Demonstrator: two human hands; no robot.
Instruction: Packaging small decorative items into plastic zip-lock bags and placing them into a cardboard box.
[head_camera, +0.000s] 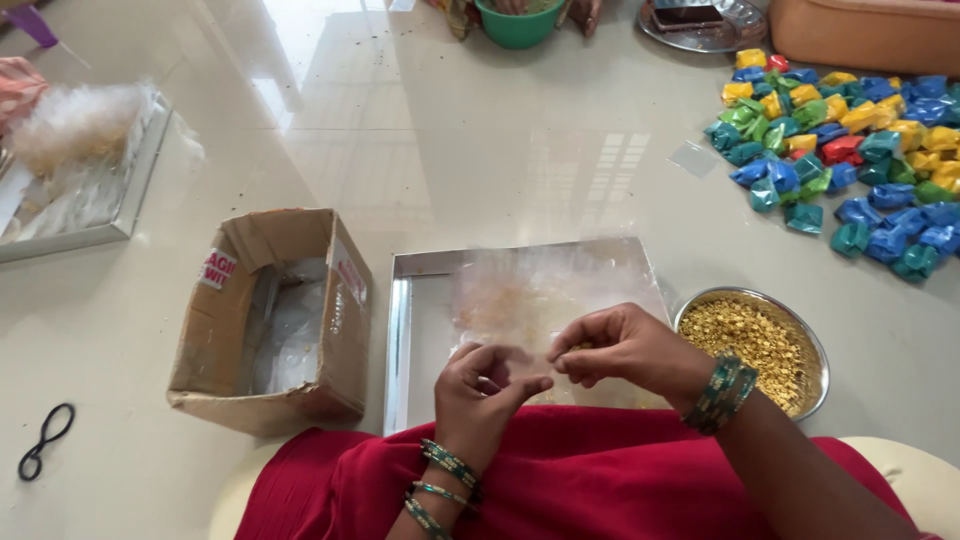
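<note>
Both hands meet over a steel tray (400, 330) that lies on the floor in front of me. My left hand (485, 385) and my right hand (615, 345) pinch a small clear plastic wrapper between their fingertips; a bit of yellow filling shows at the right fingers. More clear plastic (540, 290) with yellow crumbs lies on the tray. A steel bowl (815, 345) full of yellow crumbly mix sits just right of my right wrist. Green bangles are on both wrists.
An open cardboard box (270, 320) stands left of the tray. A heap of small blue, green, yellow and red packets (850, 150) covers the floor at right. A tray of plastic sheets (80, 170) lies far left, a black loop (45, 440) near it. Another person's green bowl (520, 25) is at top.
</note>
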